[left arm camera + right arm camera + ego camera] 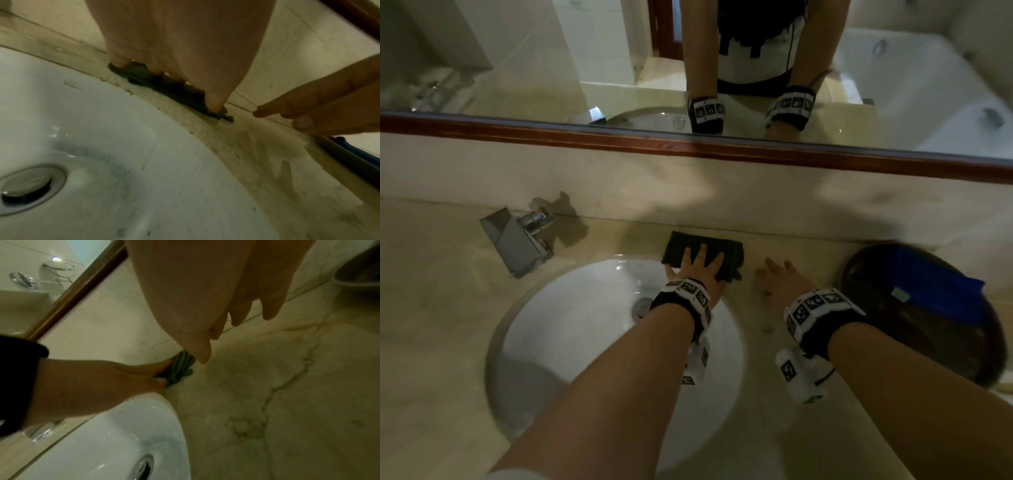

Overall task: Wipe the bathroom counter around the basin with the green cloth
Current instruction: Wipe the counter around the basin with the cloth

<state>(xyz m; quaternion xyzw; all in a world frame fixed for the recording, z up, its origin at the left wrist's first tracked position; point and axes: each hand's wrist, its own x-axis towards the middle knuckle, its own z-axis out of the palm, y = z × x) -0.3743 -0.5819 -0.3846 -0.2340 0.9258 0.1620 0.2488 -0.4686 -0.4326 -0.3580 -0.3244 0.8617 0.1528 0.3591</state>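
Now your left hand (697, 270) presses flat on the green cloth (729, 251) behind the basin (571, 308); right hand (779, 282) spread, holding nothing. Next sweep along the rim.

Glossy white basin (571, 329), veined stone counter (431, 308) (polished), chrome tap (517, 240).

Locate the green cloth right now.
In the head view the green cloth lies flat on the counter behind the basin, against the back wall, under the left hand, right of the tap.
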